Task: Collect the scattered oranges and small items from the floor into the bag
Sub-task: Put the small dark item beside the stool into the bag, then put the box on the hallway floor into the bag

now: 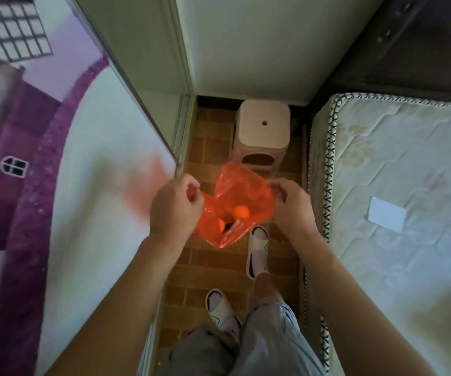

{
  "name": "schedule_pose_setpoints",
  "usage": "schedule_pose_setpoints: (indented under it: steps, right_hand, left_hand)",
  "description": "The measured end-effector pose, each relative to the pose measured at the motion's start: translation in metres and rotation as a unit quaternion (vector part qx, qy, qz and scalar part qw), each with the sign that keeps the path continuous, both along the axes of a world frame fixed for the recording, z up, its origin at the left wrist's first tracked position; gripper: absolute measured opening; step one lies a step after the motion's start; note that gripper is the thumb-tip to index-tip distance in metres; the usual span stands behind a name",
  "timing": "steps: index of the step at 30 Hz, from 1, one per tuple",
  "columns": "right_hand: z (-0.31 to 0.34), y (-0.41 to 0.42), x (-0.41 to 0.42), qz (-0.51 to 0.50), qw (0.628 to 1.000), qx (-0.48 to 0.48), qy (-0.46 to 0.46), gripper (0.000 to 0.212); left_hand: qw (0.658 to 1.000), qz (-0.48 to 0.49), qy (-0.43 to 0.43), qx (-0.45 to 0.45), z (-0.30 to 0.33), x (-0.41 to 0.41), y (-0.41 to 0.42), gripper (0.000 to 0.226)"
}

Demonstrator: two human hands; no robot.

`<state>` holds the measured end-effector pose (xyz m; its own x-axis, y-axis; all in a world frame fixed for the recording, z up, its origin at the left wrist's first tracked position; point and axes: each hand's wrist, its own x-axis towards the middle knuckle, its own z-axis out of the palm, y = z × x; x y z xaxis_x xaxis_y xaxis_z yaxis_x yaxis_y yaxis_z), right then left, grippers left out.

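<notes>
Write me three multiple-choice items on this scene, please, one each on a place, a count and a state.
1. Where does the stool stand?
A. on the mattress
B. on the floor beyond the bag
C. behind the person's feet

2. How many oranges show inside the bag?
A. two
B. five
C. none

3. How is the bag held?
A. tied shut
B. flat on the floor
C. held open by both hands

Key: 1 B, it stands on the brick floor past the bag; 2 A, one orange and another show; 3 C, the left hand and right hand pinch its rim apart.
</notes>
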<state>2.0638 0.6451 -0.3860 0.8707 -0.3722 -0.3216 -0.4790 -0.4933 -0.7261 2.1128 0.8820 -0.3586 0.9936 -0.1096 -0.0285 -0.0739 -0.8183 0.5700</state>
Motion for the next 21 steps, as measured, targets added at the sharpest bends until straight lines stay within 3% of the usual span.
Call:
schedule_pose_setpoints:
  steps: [10,21]
  right_hand:
    - [0.149,-0.001,-0.063,-0.033,0.996,-0.046,-0.073,0.014]
    - [0.256,-0.063,-0.097,-0.083,0.981,-0.096,-0.143,0.014]
  left_hand:
    - [0.997,-0.072,-0.03,-0.029,0.14,-0.039,-0.018,0.011]
    - [0.979,-0.153,-0.12,-0.065,0.249,-0.047,-0.102,0.011]
